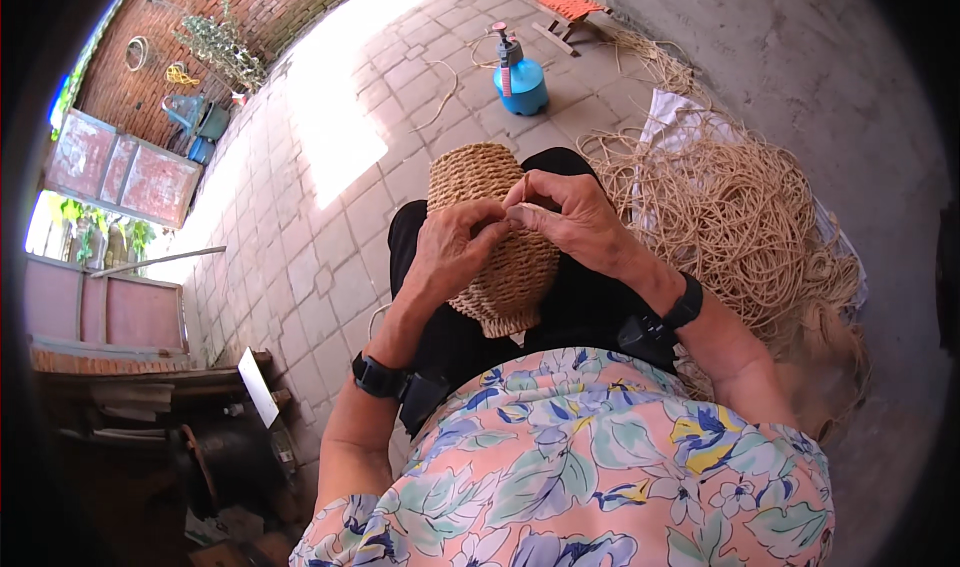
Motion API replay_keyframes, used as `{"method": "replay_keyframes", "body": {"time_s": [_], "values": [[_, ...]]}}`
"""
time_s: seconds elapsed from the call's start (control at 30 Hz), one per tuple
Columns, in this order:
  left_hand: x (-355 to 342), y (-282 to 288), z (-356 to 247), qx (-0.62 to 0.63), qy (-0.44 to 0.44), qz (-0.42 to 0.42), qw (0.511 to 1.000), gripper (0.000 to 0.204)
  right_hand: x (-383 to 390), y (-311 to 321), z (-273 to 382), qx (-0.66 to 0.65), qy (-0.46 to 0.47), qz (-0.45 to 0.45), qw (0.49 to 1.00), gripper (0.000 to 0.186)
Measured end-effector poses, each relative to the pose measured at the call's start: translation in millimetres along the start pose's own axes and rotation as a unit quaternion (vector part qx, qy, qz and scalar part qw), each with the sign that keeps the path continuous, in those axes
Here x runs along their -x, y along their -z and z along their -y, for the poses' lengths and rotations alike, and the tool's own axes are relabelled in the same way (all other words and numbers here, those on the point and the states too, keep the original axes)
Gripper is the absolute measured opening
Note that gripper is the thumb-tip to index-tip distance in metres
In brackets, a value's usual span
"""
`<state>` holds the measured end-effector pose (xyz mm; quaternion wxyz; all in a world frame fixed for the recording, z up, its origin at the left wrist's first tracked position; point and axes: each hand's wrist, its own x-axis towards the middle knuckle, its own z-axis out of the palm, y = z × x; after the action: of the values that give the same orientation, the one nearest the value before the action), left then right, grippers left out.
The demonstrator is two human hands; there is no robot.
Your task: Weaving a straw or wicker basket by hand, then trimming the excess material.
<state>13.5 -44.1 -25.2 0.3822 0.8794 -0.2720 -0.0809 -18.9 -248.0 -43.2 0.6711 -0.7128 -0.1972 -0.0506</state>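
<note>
A woven basket [470, 172] of tan twisted cord rests across my lap, on black trousers. Both hands meet over its upper side. My left hand [455, 247] lies against the weave, its thumb and forefinger pinched together. My right hand [575, 217] is closed in a pinch right beside it, the fingertips of both hands nearly touching. A short strand of cord seems to run between the fingertips, though most of it is hidden by the fingers. Black bands circle both wrists.
To my right a large tangled heap of tan cord [740, 217] lies on a white sheet [675, 117]. Ahead stands a blue spray bottle [520, 87], with a small orange-topped stool [570, 5] beyond. Dark clutter [220, 467] and a wooden gate [120, 167] are at left.
</note>
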Motion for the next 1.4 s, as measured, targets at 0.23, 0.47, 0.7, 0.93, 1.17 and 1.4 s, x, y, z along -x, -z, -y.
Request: {"method": "replay_keyframes", "body": {"time_s": [0.23, 0.47, 0.7, 0.93, 1.17, 1.4], "values": [[-5, -2, -4, -0.073, 0.006, 0.022, 0.997, 0.027, -3, -1, -11, -0.016, 0.013, 0.005, 1.0, 0.007], [-10, 4, 7, 0.062, 0.078, 0.052, 0.994, 0.032, 25, 15, -6, 0.208, 0.048, -0.034, 0.976, 0.019], [-13, 8, 3, 0.08, 0.09, 0.075, 0.99, 0.032, 32, 15, -22, 0.194, 0.037, 0.042, 0.979, 0.017], [-13, 8, 7, 0.084, 0.057, 0.074, 0.992, 0.029, 28, 11, -15, 0.06, -0.086, 0.013, 0.994, 0.019], [-9, 7, 4, 0.135, 0.081, 0.059, 0.986, 0.028, 31, 10, -9, 0.016, -0.088, 0.085, 0.992, 0.016], [-9, 0, 6, 0.146, 0.091, 0.005, 0.985, 0.023, 30, 10, 2, 0.073, -0.046, 0.075, 0.993, 0.014]]}}
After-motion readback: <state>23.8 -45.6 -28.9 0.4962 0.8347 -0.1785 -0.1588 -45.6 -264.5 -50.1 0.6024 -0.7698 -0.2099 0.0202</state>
